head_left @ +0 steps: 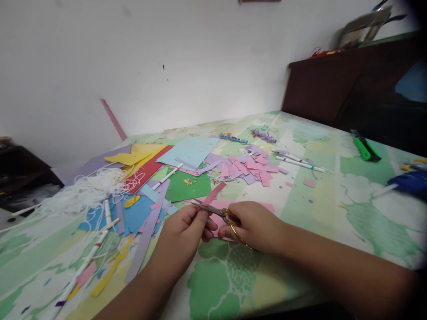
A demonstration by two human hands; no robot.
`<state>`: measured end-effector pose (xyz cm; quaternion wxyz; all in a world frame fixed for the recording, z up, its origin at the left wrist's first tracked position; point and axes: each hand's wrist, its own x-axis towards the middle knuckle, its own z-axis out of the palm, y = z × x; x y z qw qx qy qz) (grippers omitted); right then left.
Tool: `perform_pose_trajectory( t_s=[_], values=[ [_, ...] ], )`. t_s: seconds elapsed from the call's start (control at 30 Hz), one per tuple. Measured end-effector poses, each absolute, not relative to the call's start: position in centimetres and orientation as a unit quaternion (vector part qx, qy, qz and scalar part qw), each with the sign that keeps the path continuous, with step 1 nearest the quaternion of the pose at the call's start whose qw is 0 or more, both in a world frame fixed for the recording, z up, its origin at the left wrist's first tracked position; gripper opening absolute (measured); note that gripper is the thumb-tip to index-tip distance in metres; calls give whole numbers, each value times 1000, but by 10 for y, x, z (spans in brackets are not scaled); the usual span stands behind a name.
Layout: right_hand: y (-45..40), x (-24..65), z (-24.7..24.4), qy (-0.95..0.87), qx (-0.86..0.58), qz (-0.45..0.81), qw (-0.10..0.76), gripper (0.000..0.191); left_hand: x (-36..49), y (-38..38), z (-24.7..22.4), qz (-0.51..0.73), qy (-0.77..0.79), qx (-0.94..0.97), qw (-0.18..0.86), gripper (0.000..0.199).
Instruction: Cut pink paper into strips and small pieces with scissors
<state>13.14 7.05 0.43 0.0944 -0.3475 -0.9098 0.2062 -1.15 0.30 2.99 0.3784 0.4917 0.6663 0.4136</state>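
My right hand [255, 224] is closed on a pair of gold-handled scissors [220, 212], fingers in the loops. The blades point left and cross a pink paper strip [214, 194] whose edge is notched. Between thumb and fingers, my left hand [187, 226] pinches the lower end of this strip, right by the blade tips. Under the hands lies a larger pink sheet [263, 206], partly covered by them. Just beyond, a pile of fringed pink and lilac paper pieces [248, 169] rests on the tablecloth.
Tangled white string [90, 191] and coloured sheets, among them a light blue sheet [187, 151] and a green sheet [188, 186], spread to the left. White sticks [300, 164], a green box cutter [366, 149] and a dark blue object [408, 184] lie right. A wall stands behind.
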Motion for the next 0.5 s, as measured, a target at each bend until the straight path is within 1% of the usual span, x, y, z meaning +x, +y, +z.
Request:
perform_pose_trajectory(
  t_s=[0.27,0.5],
  values=[
    [70,131,6,-895,-366,231,107,44,-14,4,30,412,653,497,395,23],
    [68,132,5,-900,-344,241,119,29,-11,5,34,441,664,478,370,20]
  ],
)
